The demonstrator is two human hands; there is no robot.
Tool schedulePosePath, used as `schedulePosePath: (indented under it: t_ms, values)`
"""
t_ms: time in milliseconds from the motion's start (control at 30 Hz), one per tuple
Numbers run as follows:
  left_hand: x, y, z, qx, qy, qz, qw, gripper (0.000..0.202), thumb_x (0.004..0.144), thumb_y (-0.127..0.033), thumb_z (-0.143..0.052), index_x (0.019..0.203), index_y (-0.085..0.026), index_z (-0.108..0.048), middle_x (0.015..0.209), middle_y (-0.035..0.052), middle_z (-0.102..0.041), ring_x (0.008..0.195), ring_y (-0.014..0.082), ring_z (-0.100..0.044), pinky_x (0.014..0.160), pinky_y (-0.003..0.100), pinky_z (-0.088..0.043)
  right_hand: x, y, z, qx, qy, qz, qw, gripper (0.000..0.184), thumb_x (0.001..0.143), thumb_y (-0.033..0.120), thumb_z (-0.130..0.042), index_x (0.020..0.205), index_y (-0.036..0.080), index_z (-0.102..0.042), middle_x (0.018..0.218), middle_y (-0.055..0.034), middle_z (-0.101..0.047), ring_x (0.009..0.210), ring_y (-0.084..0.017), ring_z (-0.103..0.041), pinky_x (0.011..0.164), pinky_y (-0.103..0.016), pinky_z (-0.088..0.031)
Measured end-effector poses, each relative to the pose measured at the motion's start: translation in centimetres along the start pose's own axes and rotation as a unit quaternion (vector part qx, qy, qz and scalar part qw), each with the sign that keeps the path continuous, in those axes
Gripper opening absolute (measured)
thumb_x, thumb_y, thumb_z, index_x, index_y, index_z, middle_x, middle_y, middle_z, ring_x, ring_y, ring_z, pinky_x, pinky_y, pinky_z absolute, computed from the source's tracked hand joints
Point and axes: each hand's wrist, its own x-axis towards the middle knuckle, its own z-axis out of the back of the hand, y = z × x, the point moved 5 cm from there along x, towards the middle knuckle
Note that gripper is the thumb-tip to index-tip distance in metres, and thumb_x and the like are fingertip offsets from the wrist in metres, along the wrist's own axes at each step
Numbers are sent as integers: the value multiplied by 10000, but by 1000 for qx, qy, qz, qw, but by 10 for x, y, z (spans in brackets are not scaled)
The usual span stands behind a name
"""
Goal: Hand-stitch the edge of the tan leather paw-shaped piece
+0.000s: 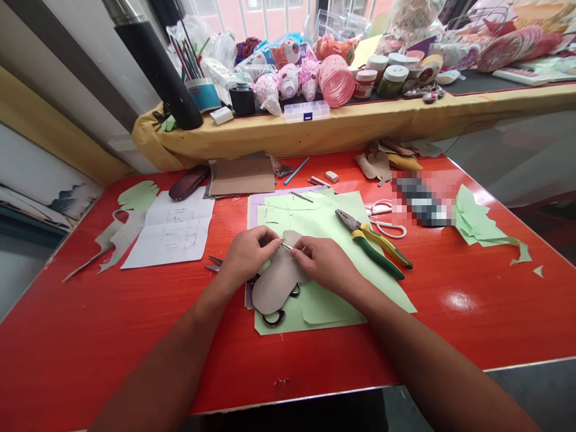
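Observation:
My left hand [249,255] is closed in a pinch at the upper left edge of a beige-grey leather piece [274,285] with a rounded end. Between my right hand's [326,264] thumb and index finger is a thin silvery tool [287,245], its kind too small to tell. The tool's tip points left and meets the left fingertips, which hide the exact contact. Under the leather lie black-handled scissors [273,319], blades poking out left beneath my left wrist. Green paper sheets [333,300] lie below both hands.
Pliers [378,246] with green and yellow handles lie right of my hands, beside white-handled scissors [389,229]. A printed sheet [173,231], dark glasses case [189,183] and brown card [243,175] are left and behind. Jars and a black thermos [157,72] crowd the sill.

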Motion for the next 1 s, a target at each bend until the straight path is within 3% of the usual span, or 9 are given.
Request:
schedulePosePath:
  t_ms: [133,300,400,667,1000]
  values:
    - [-4,-8,-3,19,3,-24,1000,163,892,-372,-628,853,-233,-703,839,6,-749,779,199,-668,695,303,-470,0,1,-1,-9,-3,1,1000,159,966,304,-610,915,213,-730,765,-15,-746,646,-155,-592,584,-271,-278]
    - [-8,-19,-7,152,-33,-127,980,126,916,-264,-559,837,-227,-650,817,34,-718,782,220,-641,707,334,-443,-3,5,-5,-73,-4,8,997,178,985,324,-590,920,216,-716,756,-29,-729,657,-177,-579,583,-288,-244]
    - [-8,-19,-10,176,-42,-157,971,131,931,-247,-544,840,-227,-637,823,38,-715,776,219,-638,710,335,-448,-4,7,-6,-105,-5,10,994,197,995,330,-575,912,213,-710,744,-40,-715,658,-188,-577,584,-295,-231]
    - [-11,-17,-14,154,-63,-203,965,123,933,-216,-563,854,-223,-657,825,29,-715,789,204,-640,751,318,-470,2,0,1,23,9,14,1000,246,999,304,-558,866,198,-737,789,-27,-739,711,-171,-598,607,-273,-289]
    - [-11,-14,-11,96,-81,-156,980,116,916,-244,-591,841,-218,-677,798,16,-713,748,188,-632,718,306,-466,0,3,-4,-55,-12,20,998,253,1015,319,-548,874,200,-720,751,-34,-710,671,-174,-549,597,-293,-243]
